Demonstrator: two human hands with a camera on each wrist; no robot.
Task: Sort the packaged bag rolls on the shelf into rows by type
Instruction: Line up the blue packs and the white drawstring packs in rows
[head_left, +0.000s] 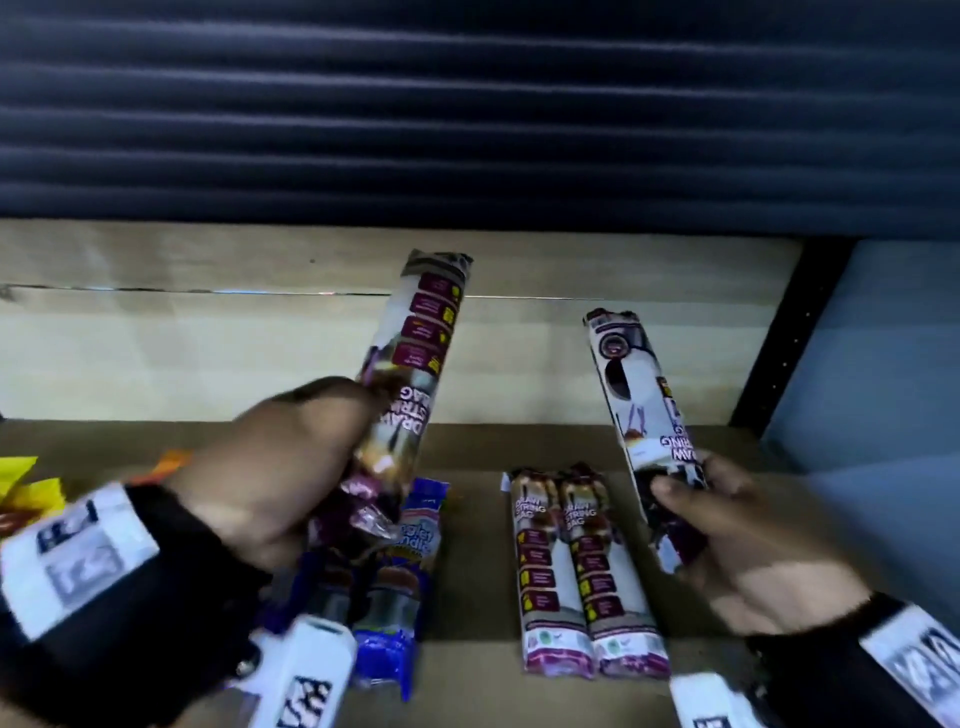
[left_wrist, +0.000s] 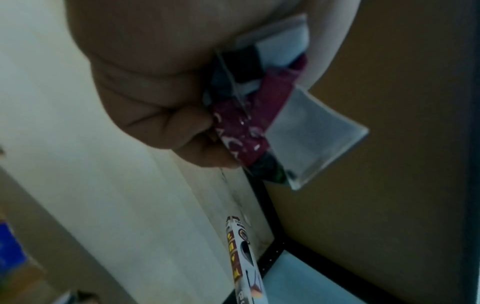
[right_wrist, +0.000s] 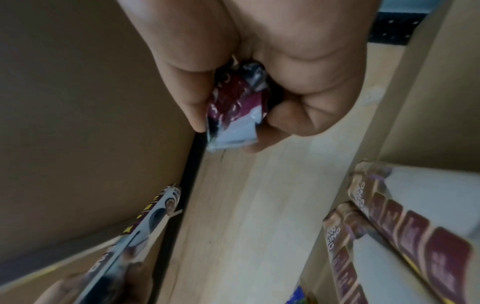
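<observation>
My left hand (head_left: 317, 457) grips the lower end of a maroon-and-white drawstring bag roll (head_left: 415, 353), held up and tilted over the shelf. In the left wrist view the fingers (left_wrist: 182, 131) curl round that roll's end (left_wrist: 244, 127). My right hand (head_left: 722, 525) holds a second such roll (head_left: 636, 410) by its lower end, also raised; its end (right_wrist: 233, 115) shows in the right wrist view. Two more maroon rolls (head_left: 540, 571) (head_left: 608, 571) lie side by side on the shelf (head_left: 467, 452). Blue rolls (head_left: 400, 587) lie below my left hand.
Yellow and orange packets (head_left: 21, 488) sit at the far left edge. A pale wooden back panel (head_left: 208, 338) closes the shelf behind. A black perforated post (head_left: 779, 343) stands at the right. A dark slatted shutter (head_left: 467, 104) hangs above.
</observation>
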